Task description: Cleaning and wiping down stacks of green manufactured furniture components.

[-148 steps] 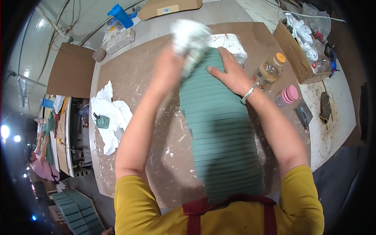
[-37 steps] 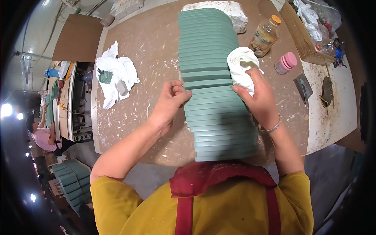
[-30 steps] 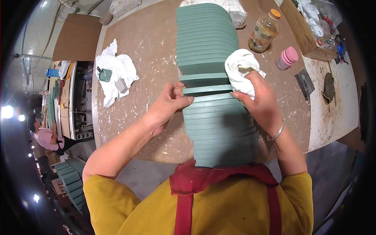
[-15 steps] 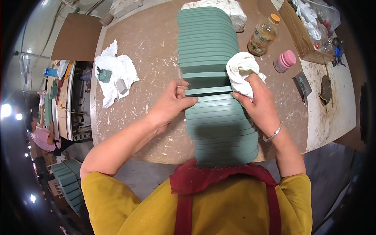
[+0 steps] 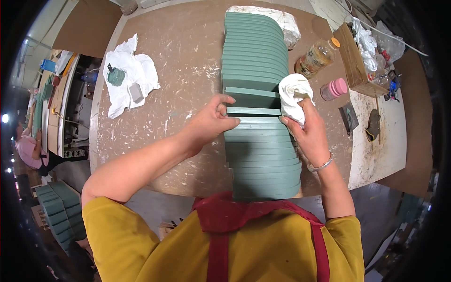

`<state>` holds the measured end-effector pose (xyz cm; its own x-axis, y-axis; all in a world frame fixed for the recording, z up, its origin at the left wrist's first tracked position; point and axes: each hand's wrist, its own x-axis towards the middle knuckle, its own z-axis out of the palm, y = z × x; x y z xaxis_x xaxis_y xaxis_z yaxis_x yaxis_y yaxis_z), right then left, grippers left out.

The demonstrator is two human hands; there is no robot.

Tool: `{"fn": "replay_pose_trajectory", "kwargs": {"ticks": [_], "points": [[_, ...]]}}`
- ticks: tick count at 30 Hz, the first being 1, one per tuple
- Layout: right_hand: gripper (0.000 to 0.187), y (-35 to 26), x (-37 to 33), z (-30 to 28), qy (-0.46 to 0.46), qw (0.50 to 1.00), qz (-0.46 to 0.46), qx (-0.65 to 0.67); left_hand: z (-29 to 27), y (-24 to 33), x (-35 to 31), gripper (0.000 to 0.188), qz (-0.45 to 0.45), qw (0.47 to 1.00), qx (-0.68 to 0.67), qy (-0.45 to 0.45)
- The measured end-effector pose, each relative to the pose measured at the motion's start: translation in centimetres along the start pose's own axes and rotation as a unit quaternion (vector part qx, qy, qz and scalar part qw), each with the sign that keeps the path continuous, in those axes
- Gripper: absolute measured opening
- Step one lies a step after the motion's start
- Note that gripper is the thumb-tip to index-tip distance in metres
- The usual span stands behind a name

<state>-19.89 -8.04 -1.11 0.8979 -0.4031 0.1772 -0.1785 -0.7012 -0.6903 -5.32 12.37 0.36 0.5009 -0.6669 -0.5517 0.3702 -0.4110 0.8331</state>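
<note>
A long row of green flat panels stands on edge down the brown table, with a gap near its middle. At the gap, my left hand pinches the left end of one green panel between thumb and fingers. My right hand is closed on a bunched white cloth. Its thumb rests at the right end of the same panel. Nearer me, more green panels lean close together, reaching the table's front edge. The right fingers are partly hidden by the cloth.
On the brown table, a white rag at left bears a small green jar and a grey block. An orange-capped bottle, a pink bottle and a wooden box stand right. Another person works far left.
The view has shifted a little, so the table's contents sit differently in the picture. Both hands keep their hold at the gap. The panel beyond the gap shows more of its face.
</note>
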Motion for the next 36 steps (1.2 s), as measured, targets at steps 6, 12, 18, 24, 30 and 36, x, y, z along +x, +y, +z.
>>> {"fn": "replay_pose_trajectory", "kwargs": {"ticks": [6,12,18,24,30,36], "points": [[0.034,-0.1,-0.1,-0.2,-0.008,1.000,0.014,-0.003,-1.2,-0.2,0.4,0.051,0.013,0.998,0.005,-0.064],[0.034,-0.4,0.2,-0.1,-0.002,1.000,0.015,-0.020,-0.5,0.2,0.6,0.048,0.016,0.998,0.034,-0.040],[0.035,-0.9,0.5,-0.4,-0.032,0.998,0.050,-0.003,-1.5,-1.0,0.5,0.051,0.294,0.910,0.278,0.086],[0.035,-0.5,0.2,-0.3,-0.017,0.999,0.040,0.030,-0.1,0.6,0.8,0.061,0.153,0.952,0.261,-0.052],[0.035,-0.7,-0.1,-0.2,0.004,1.000,0.012,0.000,0.7,1.8,1.9,0.063,0.024,0.965,0.233,-0.120],[0.036,0.3,0.2,-0.4,0.009,1.000,0.004,-0.018,0.4,3.4,1.8,0.052,0.020,0.949,0.273,-0.157]]}}
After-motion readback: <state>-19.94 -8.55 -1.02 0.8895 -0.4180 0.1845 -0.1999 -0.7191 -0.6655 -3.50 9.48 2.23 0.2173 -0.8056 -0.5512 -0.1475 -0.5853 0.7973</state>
